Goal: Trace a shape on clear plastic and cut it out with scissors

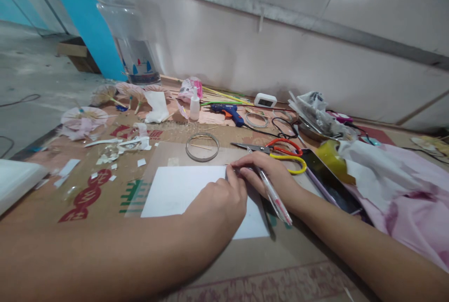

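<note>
Careful, that paper (175, 187) mid-frame could crease

Left hand (222, 204) curled at its top edge, can't tell if pinching; right hand (270, 171) grips a pen (271, 190). Uneven pressure would do it.

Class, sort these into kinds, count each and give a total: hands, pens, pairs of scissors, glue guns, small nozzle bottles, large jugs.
Hands (left hand, right hand): 2
Pen: 1
Scissors, pairs: 1
Glue gun: 1
Nozzle bottle: 1
Jug: 1
Total: 7
</note>
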A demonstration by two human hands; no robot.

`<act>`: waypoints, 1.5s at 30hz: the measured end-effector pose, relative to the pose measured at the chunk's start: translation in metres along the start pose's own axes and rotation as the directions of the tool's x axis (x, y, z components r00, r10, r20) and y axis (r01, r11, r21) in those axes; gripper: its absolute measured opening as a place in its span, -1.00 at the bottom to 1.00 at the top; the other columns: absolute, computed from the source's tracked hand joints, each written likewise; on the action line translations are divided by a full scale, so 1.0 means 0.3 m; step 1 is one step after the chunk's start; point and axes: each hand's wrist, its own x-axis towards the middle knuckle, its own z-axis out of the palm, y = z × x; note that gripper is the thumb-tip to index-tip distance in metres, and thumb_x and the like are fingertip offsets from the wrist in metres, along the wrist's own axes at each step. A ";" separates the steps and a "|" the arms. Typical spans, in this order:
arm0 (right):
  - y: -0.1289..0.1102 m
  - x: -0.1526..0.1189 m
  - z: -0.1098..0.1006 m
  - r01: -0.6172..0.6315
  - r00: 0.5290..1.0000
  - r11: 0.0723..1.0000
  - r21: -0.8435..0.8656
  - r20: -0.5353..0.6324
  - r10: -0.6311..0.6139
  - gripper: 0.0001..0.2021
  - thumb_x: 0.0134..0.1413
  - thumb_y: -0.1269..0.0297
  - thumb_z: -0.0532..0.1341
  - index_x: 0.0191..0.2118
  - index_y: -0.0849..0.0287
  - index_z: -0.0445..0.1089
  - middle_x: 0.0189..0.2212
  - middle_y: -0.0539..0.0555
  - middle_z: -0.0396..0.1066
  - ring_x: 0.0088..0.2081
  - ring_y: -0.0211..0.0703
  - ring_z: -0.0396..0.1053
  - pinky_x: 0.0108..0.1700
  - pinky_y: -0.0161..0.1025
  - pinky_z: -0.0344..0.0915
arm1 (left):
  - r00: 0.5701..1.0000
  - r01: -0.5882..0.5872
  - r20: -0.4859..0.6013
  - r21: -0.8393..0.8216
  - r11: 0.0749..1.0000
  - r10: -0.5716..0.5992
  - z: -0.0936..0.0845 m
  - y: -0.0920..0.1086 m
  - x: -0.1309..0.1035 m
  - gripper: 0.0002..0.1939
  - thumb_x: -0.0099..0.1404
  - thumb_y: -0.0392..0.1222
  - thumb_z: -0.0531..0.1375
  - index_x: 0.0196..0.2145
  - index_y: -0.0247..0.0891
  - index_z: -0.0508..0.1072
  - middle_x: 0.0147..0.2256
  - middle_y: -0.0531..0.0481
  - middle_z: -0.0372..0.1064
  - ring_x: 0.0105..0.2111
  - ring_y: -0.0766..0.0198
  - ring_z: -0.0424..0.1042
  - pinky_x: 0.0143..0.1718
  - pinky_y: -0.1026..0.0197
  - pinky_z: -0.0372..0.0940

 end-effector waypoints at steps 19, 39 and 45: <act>-0.006 0.002 -0.002 0.015 1.000 1.000 0.006 -0.007 -0.015 -0.86 0.23 0.38 0.18 -0.14 0.12 0.45 -0.23 0.05 0.55 -0.19 -0.14 0.48 -0.11 -0.18 0.37 | 1.000 -0.013 0.029 -0.023 1.000 0.013 -0.005 -0.003 0.007 -0.53 0.25 -0.49 0.02 0.10 -0.56 0.41 0.06 -0.62 0.36 -0.47 0.19 0.52 -0.61 0.31 0.32; -0.004 0.001 -0.002 0.037 0.999 0.999 -0.005 -0.020 -0.037 -0.86 0.22 0.40 0.19 -0.14 0.15 0.46 -0.22 0.07 0.56 -0.19 -0.15 0.47 -0.11 -0.19 0.37 | 0.998 -0.014 0.063 -0.019 1.000 0.015 -0.005 -0.003 0.011 -0.51 0.24 -0.51 -0.02 0.11 -0.58 0.38 0.04 -0.63 0.37 -0.47 0.18 0.52 -0.60 0.30 0.33; 0.001 0.001 0.001 0.033 0.999 0.999 0.006 -0.016 -0.032 -0.87 0.22 0.40 0.19 -0.15 0.14 0.46 -0.22 0.06 0.56 -0.20 -0.16 0.47 -0.11 -0.19 0.37 | 1.000 -0.010 0.000 -0.014 1.000 0.010 0.008 -0.004 0.001 -0.53 0.24 -0.50 0.00 0.08 -0.56 0.42 0.03 -0.62 0.38 -0.49 0.18 0.51 -0.63 0.30 0.32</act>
